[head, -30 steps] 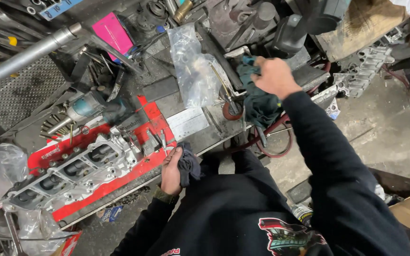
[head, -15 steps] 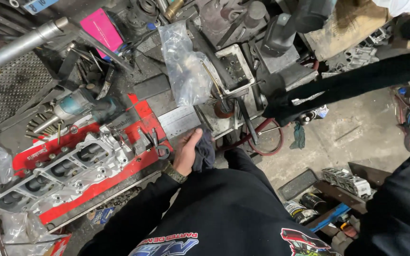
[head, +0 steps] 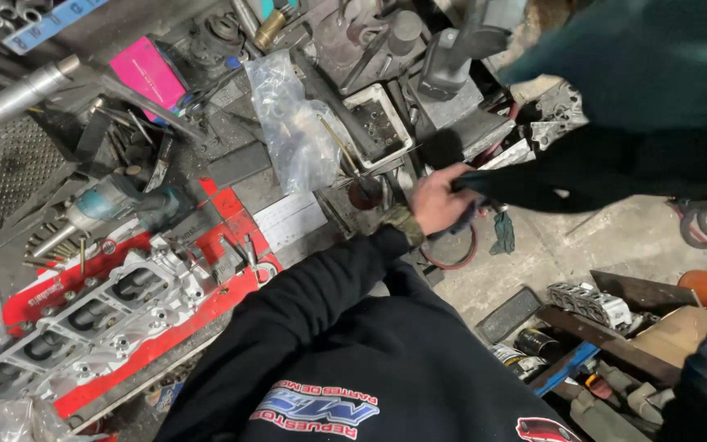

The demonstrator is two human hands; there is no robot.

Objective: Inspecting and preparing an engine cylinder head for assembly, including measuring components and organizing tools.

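Beside the cluttered surface (head: 304,221), left hand (head: 439,200), moved right from the ribbed aluminium cylinder head (head: 83,327), clenches dark soft cloth (head: 464,219); right grip hidden.

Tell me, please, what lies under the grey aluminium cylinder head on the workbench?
The grey aluminium cylinder head rests on a flat red metal tray, whose edges show at front and right. The tray's middle is covered by the head, so anything lying there cannot be seen.

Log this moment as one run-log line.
left hand gripping dark cloth at bench edge | right hand out of view, sleeve across top right | cylinder head on red tray, untouched
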